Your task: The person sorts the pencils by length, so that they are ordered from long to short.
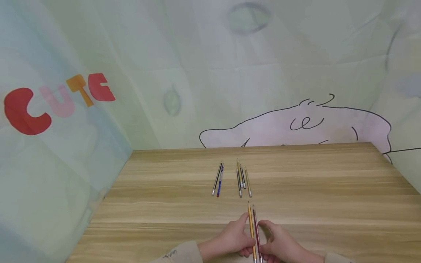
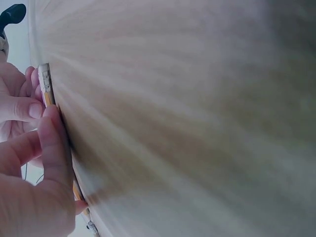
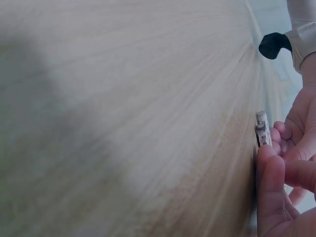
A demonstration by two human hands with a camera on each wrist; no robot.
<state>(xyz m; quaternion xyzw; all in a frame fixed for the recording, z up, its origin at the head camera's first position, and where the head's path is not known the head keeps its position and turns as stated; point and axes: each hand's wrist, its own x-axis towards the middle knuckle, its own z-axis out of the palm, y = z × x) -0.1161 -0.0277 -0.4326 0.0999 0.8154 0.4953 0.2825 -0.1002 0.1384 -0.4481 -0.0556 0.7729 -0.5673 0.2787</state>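
Two pencils lie side by side near the table's front edge in the head view: a yellow pencil (image 1: 250, 223) and a dark red pencil (image 1: 255, 223), points facing away from me. My left hand (image 1: 235, 237) holds the yellow pencil from the left, its thumb over the lower part and its index fingertip by the upper part. From the right, my right hand (image 1: 279, 241) holds the dark red pencil low down, index finger bent beside it. Both eraser ends (image 3: 261, 127) show in the right wrist view. The undersides of the grips are hidden.
Farther back on the wooden table (image 1: 158, 182) lie a dark pencil (image 1: 216, 179) and a blue-patterned pencil (image 1: 220, 179). Right of them is a loose group of several pencils (image 1: 248, 182). A printed cloth (image 1: 148, 91) hangs behind and at the left.
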